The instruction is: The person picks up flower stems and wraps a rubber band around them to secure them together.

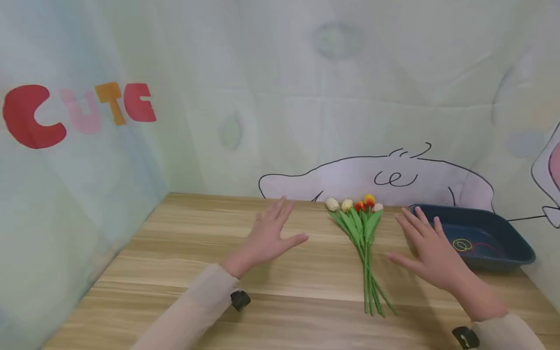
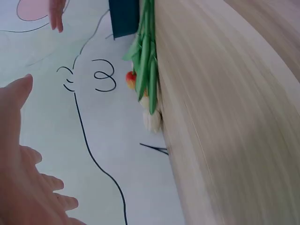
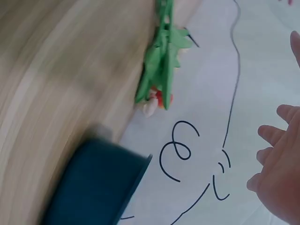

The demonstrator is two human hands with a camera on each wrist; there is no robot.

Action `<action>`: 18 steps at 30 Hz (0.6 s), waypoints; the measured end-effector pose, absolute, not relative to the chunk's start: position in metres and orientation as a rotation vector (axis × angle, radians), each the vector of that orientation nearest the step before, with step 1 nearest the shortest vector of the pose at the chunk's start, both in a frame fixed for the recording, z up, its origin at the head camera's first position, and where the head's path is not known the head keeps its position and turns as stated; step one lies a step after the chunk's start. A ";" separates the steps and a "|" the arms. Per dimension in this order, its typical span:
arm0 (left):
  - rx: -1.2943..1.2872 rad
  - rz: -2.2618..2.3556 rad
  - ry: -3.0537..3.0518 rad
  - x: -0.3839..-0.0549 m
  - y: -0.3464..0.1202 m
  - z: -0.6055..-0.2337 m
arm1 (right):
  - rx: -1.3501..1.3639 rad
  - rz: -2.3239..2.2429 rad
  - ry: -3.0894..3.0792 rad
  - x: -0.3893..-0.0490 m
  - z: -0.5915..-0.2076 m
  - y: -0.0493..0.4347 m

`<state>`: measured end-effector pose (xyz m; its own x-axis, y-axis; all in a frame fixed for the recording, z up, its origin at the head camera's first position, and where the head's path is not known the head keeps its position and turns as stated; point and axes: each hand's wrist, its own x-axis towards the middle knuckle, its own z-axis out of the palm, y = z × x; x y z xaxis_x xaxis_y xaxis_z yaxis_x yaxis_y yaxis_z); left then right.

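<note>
A bunch of artificial tulips point(image 1: 359, 228) lies on the wooden table, its white, yellow, red-orange and pink heads toward the back and its green stems toward the front. My left hand point(image 1: 267, 236) is held over the table to the left of the flowers, fingers spread and thumb pointing at them. On the other side, my right hand point(image 1: 430, 250) is also spread, its thumb toward the stems and its fingers overlapping the near left rim of a dark blue basin point(image 1: 518, 243) in the head view. Neither hand holds anything.
Inside the basin lie a few thin bands, a yellow one point(image 1: 462, 244) and a red one point(image 1: 485, 249). Behind the table point(image 1: 188, 253) hangs a pale curtain point(image 1: 280, 97) with a line-drawn figure. Colourful letters point(image 1: 35, 116) decorate the left side.
</note>
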<state>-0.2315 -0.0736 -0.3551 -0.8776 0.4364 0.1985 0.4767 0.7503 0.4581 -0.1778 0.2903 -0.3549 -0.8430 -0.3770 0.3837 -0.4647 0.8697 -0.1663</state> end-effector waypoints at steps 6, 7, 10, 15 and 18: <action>-0.784 -0.957 -2.822 -0.233 -0.048 -0.363 | 0.579 0.506 -2.692 -0.185 -0.359 0.280; -0.782 -0.988 -2.821 -0.234 -0.044 -0.366 | 0.570 0.529 -2.688 -0.186 -0.361 0.279; -0.773 -1.095 -2.792 -0.234 -0.033 -0.372 | 0.536 0.610 -2.680 -0.189 -0.365 0.276; -0.735 -1.277 -2.748 -0.235 -0.013 -0.379 | 0.467 0.770 -2.680 -0.191 -0.371 0.272; -0.724 -1.380 -2.717 -0.238 -0.001 -0.385 | 0.413 0.869 -2.693 -0.193 -0.375 0.271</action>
<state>-0.2377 -0.0007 -0.3845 -0.8931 0.3967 0.2121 0.4053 0.5050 0.7621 -0.1928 0.2706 -0.3753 -0.9196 -0.1822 0.3481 -0.3513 0.7780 -0.5208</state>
